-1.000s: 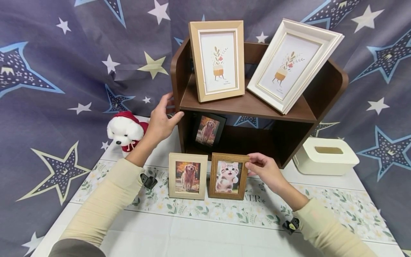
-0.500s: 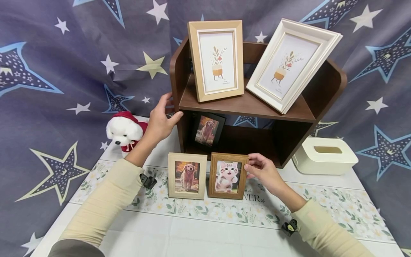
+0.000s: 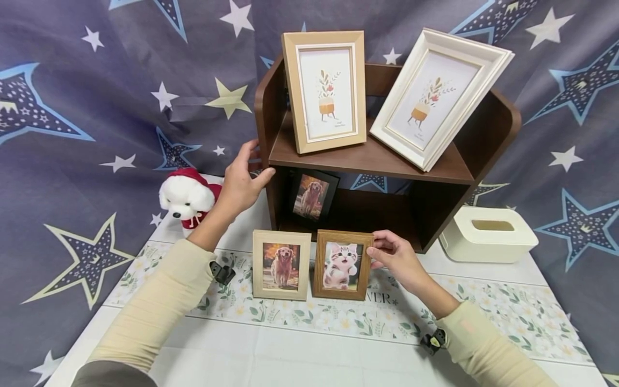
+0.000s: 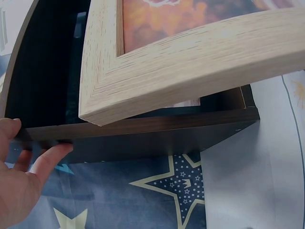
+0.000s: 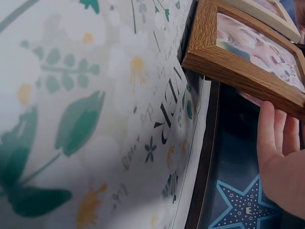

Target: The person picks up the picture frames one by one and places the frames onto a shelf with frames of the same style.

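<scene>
Five picture frames, one two-tier dark brown shelf.

Item: brown kitten frame (image 3: 342, 266), on the printed table runner (image 3: 333, 320) before the shelf (image 3: 338, 161). Right hand (image 3: 398, 263) pinches its right edge, thumb to the front and fingers behind, presumably to set its angle without covering the photo.

Item: pale wood frame (image 3: 282, 266), dog photo, just beside it to the left, a narrow gap between; seemingly paired, both facing the wearer.

Item: left hand (image 3: 243, 180), resting against the shelf's left side panel (image 3: 264, 123), thumb at the front edge, fingers extended rather than closed; probably bracing. Pressure cannot be told.

Items: tan frame (image 3: 324, 91) and white frame (image 3: 440, 102), upper tier, the white markedly tilted; black frame (image 3: 314, 196), lower compartment, left end. All face outward, likely for display.

Flanking: white plush dog (image 3: 186, 196) in a red hood, left; cream tissue box (image 3: 488, 242), right.

Writing: "WER" and a small star on the runner, the word's start hidden behind the kitten frame; runner script blurred. Tiny print under both plant drawings, illegible. No brand readable.
</scene>
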`<state>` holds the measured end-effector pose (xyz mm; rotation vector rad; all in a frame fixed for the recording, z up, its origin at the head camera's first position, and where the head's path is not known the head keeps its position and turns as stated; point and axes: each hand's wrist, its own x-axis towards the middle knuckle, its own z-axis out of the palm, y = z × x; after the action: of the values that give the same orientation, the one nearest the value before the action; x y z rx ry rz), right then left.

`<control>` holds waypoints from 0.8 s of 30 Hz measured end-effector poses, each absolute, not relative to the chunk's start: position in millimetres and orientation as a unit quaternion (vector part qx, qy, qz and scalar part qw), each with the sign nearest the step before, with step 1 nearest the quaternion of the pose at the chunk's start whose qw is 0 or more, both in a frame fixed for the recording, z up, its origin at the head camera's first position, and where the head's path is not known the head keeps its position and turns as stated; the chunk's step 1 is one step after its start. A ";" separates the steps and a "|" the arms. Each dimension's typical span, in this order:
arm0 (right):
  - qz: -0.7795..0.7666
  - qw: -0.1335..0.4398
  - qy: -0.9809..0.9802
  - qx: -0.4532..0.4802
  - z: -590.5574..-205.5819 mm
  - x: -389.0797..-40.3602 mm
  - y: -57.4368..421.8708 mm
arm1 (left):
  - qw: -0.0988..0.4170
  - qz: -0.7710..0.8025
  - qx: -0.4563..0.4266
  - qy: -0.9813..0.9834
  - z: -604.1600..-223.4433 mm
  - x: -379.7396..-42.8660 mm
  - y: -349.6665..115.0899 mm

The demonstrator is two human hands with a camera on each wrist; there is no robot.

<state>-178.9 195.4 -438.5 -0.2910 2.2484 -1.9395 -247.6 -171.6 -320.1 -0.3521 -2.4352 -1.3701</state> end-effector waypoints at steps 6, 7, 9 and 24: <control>-0.654 0.091 0.744 -0.105 -436.9 -181.0 196.5 | 0.163 -0.481 -0.124 -0.852 -320.9 -248.6 -172.4; -0.655 0.093 0.743 -0.106 -436.6 -181.4 196.9 | 0.163 -0.481 -0.124 -0.853 -321.0 -248.8 -172.4; -0.657 0.097 0.740 -0.108 -436.1 -181.8 197.5 | 0.162 -0.481 -0.124 -0.853 -321.0 -248.9 -172.2; -0.662 0.101 0.735 -0.106 -425.8 -185.8 197.2 | 0.161 -0.481 -0.121 -0.853 -319.1 -247.1 -171.1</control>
<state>-185.8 197.2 -425.8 -0.3141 2.1701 -1.9562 -247.1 -171.1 -319.1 -0.3457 -2.4357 -1.3730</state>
